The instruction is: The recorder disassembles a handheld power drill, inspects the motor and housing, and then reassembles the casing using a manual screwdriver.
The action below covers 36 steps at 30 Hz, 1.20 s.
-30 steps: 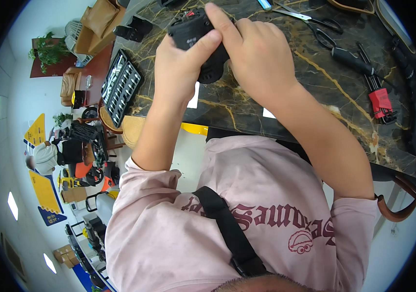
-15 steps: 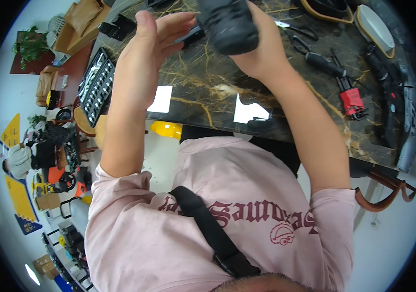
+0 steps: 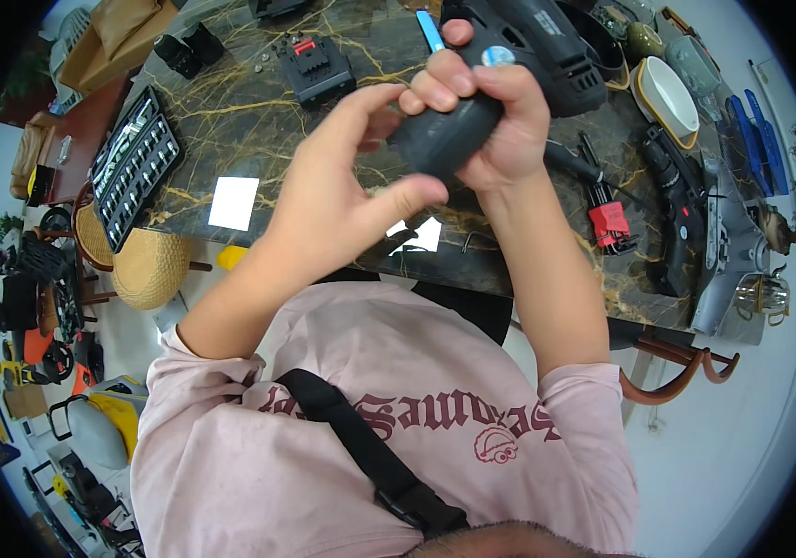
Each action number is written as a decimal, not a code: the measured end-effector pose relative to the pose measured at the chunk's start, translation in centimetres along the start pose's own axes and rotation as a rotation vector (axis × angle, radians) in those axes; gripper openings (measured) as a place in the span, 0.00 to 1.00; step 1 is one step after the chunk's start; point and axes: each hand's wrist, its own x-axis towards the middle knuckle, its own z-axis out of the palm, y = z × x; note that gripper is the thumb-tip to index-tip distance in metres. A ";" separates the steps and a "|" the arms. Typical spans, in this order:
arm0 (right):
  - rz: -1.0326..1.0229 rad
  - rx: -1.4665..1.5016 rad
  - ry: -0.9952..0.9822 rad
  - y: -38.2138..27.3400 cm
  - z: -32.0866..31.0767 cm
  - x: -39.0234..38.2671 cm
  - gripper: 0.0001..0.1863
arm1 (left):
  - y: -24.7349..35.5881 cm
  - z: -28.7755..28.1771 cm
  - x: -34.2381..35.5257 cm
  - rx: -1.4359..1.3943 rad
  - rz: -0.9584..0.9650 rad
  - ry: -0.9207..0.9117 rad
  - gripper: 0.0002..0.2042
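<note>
A black power tool (image 3: 547, 56) with a thick rounded handle is held above the dark marble table. My right hand (image 3: 505, 121) wraps round that handle, its fingers closed. My left hand (image 3: 347, 172) is cupped at the handle's lower end, thumb spread from the curled fingers; whether it touches the handle is hard to tell. Beyond my left hand lies a black battery-like block (image 3: 316, 70) with a red piece on top. A light-blue slim tool (image 3: 430, 31) lies close behind the power tool.
An open socket set case (image 3: 137, 163) sits at the table's left edge. On the right are a red hex key holder (image 3: 610, 225), a black drill-like tool (image 3: 672, 186), a grey casing (image 3: 719, 246) and a white dish (image 3: 668, 98). Two white paper-like patches, one at left (image 3: 233, 204), lie near the front edge.
The view has shifted. The power tool has turned and come lower, showing its body to the right. My left hand has gone from raised and flat to cupped by the handle's end.
</note>
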 end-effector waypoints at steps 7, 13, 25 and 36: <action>0.074 0.318 -0.084 0.0 -0.3 0.3 0.22 | -0.2 0.7 -0.4 0.221 0.150 -0.009 0.48; -0.009 0.018 -0.013 0.4 -0.6 0.2 0.20 | -0.4 0.9 -0.2 -0.211 -0.202 -0.046 0.39; 0.162 -0.552 0.087 1.1 -0.3 0.3 0.42 | -3.4 1.5 -0.4 -0.467 -0.300 -0.048 0.27; 0.140 -0.271 -0.057 0.9 -1.2 -0.4 0.36 | -1.4 0.9 -0.6 0.050 -0.076 0.017 0.30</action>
